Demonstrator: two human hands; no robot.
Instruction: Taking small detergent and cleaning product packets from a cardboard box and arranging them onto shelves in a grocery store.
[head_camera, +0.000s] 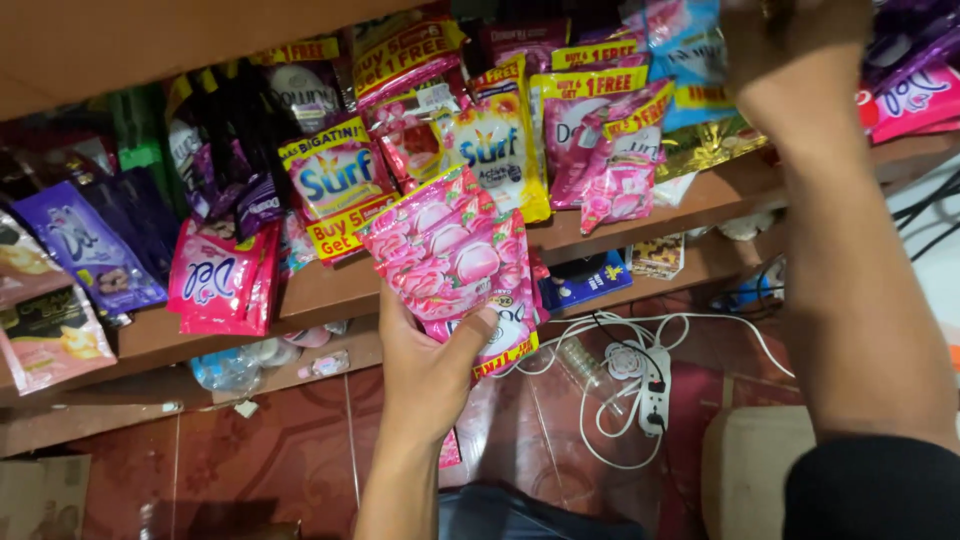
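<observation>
left hand (425, 365) is clamped on a fanned bunch of pink sachets (455, 262), thumb pressed across the front near the lower edge, fingers hidden behind; the bunch is held up in front of the edge of the wooden shelf (330, 290), clear of it. right hand (800, 45) reaches up to the top of the view among the hanging packets, its fingers cut off by the frame, so whether it grips anything cannot be told. the shelf carries blue and yellow detergent sachets (335, 175), more pink packets (222, 280) and purple ones (85, 245). below, on the reddish floor, a white power strip (655, 390) lies with its looped cable
</observation>
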